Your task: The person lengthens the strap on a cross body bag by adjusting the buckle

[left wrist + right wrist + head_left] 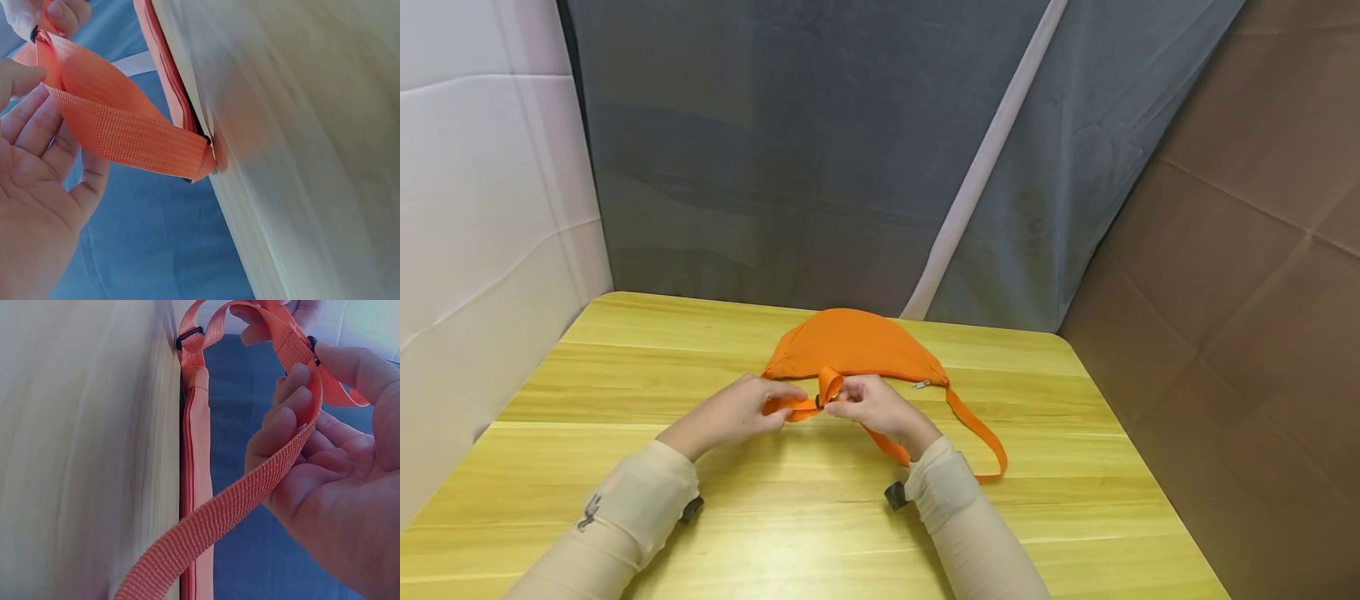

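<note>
An orange waist bag [857, 343] lies on the table, its curved edge away from me and its zipper pull [921, 384] at the right. My left hand [741, 412] pinches the orange strap [134, 134] between thumb and fingers, left of a small black slider buckle [820, 402]. At that buckle, my right hand [880, 408] grips the strap with thumb and fingertips. A loop of strap stands up between the hands. In the right wrist view a second black buckle [190, 339] sits near the bag's end. Some fingertips are hidden behind the webbing.
The wooden table [805, 517] extends on all sides of the bag. A loose strap section [981, 429] curves off the bag's right end. Grey cloth [760, 167] hangs behind, with a white wall [490, 208] at left and brown cloth [1240, 333] at right.
</note>
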`<state>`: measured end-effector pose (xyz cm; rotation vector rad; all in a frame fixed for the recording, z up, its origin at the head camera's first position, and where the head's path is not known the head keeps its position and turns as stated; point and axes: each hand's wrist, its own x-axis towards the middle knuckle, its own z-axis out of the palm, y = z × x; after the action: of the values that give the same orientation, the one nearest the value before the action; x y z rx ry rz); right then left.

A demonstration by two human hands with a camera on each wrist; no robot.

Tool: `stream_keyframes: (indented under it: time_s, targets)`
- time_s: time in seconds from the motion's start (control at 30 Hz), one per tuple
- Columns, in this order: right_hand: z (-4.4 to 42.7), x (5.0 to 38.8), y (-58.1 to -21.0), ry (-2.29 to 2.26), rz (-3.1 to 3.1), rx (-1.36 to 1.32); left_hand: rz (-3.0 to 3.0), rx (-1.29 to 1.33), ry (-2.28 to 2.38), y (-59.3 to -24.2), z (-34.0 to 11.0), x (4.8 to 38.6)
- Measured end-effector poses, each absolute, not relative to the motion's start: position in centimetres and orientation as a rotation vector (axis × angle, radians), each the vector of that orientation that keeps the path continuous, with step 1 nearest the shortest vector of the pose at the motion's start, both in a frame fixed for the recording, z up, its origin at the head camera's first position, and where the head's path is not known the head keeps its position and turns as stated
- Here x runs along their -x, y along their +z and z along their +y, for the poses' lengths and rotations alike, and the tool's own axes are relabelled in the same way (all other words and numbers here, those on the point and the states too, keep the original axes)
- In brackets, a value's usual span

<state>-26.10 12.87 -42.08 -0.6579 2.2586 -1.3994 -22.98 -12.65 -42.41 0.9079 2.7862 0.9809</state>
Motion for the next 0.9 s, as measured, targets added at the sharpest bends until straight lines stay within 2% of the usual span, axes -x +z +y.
stream_keyframes:
  time_s: [0.9]
  targets:
    - [13.06,26.35,-42.53,-1.459,2.204,0.64,2.809,-0.928,0.971,-42.48,-12.85,22.99]
